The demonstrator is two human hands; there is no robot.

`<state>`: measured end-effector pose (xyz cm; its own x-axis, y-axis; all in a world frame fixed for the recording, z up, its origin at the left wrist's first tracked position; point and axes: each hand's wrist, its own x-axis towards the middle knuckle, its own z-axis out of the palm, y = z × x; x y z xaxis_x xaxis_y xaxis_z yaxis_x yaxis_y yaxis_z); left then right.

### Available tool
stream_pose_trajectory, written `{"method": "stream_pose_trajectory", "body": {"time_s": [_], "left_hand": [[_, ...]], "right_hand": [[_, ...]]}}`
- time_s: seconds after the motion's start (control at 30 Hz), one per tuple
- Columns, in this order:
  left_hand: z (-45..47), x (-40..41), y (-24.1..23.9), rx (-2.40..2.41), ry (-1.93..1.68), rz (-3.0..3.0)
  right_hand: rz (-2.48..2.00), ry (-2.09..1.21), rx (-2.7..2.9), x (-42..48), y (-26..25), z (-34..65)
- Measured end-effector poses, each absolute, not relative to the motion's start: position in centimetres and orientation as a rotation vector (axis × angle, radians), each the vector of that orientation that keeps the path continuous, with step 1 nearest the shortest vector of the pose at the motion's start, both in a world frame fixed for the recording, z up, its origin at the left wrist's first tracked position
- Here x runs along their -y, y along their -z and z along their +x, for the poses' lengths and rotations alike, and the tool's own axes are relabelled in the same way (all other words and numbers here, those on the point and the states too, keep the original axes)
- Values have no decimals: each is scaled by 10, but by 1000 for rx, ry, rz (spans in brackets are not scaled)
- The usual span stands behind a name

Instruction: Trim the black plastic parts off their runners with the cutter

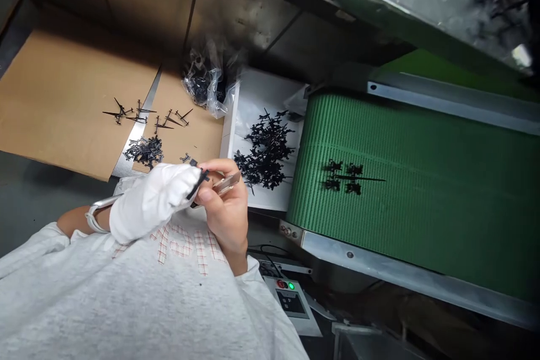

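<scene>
My left hand [147, 197], in a white glove, is closed around a small black plastic part [198, 184] held close to my chest. My right hand [228, 219] is bare and meets the left one at that part. Between its thumb and fingers is a flat metal blade [228, 182], its end pointing up and right; its handle is hidden. Just beyond my hands, a heap of small black plastic pieces [145, 150] lies at the cardboard's near edge. Several thin black sprues [169, 119] are scattered behind it.
Brown cardboard [63, 95] covers the left work surface, with a metal strip [147, 98] across it. A white box [248, 90] holds many black moulded parts [270, 149]. Behind stands a clear plastic bag [211, 79]. One moulded part [343, 176] rests on the green conveyor belt [422, 208]; a control box [291, 304] sits below.
</scene>
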<state>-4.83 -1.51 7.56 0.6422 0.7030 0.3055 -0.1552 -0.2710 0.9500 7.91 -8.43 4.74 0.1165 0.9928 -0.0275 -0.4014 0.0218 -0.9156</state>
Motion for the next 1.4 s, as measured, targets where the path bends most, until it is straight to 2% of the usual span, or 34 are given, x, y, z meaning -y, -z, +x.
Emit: {"method": "stream_pose_trajectory", "body": {"time_s": [0.27,0.47,0.63,0.8,1.0,1.4], "left_hand": [[-50,19,-69,-566,-934,1871],[-51,17,-80,-528,-1023,1875],[-50,20,-68,-668,-1012,1821],[-52,12,-57,-731,-1105,2123],[-61,6,-57,-741,-1026,2277],[-61,6,-66,-836,-1158,2064]], "right_hand": [[-880,-1428,751,77,-58,81],[-825,-1389,849,81,-60,81],[-943,-1321,876,81,-58,81],[-1034,-1324,695,75,-58,79],[-1140,-1279,704,73,-56,77],[-1188,-1319,604,69,-58,73]]}}
